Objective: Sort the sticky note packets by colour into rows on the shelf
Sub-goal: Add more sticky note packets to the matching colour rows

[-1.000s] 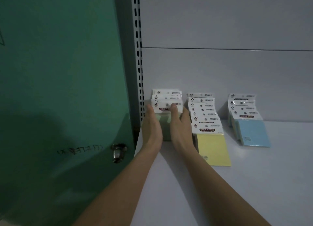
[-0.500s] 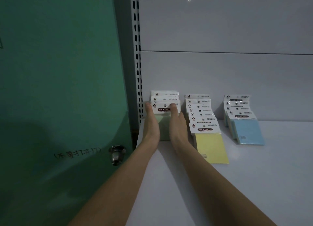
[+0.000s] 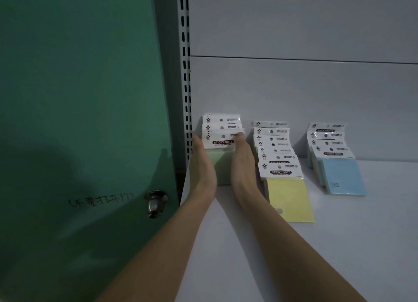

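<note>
Three rows of sticky note packets stand on the white shelf [image 3: 316,256], each with white header cards. The green row [image 3: 222,163] is at the far left against the back panel. My left hand [image 3: 202,166] presses flat against its left side, and my right hand [image 3: 243,163] presses flat against its right side, fingers straight. The yellow row [image 3: 289,200] lies just right of my right hand, its packets overlapping toward me. Further right is the blue row [image 3: 341,177].
A green door [image 3: 79,120] with a metal knob [image 3: 155,202] and handwriting stands at the left, beside the slotted shelf upright [image 3: 185,75]. The grey back panel [image 3: 294,87] closes the shelf behind the rows.
Both hands stay pressed on the sides of the green row and have slid slightly further back. The view has shifted a little.
</note>
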A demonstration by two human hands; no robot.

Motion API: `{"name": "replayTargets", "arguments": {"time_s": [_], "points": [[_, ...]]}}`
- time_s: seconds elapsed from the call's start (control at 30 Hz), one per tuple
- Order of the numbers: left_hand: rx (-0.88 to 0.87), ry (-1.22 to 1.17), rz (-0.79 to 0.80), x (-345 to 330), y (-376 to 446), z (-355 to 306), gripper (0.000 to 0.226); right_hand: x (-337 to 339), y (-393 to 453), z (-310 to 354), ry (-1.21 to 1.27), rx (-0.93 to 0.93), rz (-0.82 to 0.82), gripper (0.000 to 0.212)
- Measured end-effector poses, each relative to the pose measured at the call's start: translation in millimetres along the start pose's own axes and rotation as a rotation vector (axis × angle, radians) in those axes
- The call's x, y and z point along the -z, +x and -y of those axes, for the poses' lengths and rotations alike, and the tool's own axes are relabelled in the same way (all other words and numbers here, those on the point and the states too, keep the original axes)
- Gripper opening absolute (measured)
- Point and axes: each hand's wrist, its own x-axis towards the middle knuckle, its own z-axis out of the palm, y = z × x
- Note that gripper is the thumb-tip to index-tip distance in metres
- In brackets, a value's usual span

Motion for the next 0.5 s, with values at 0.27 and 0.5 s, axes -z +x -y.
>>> {"name": "replayTargets", "arguments": {"time_s": [0.27,0.5], "points": [[-0.024,0.045,0.065,-3.0,-2.2,-1.3,0.063,-3.5,-0.3,-2.1,0.017,0.008,-0.013,0.057],[0.080,0.019,0.190,1.6,0.8,-15.7,0.071,1.0,-3.3,11.0,0.038,-0.055,-0.006,0.057]]}}
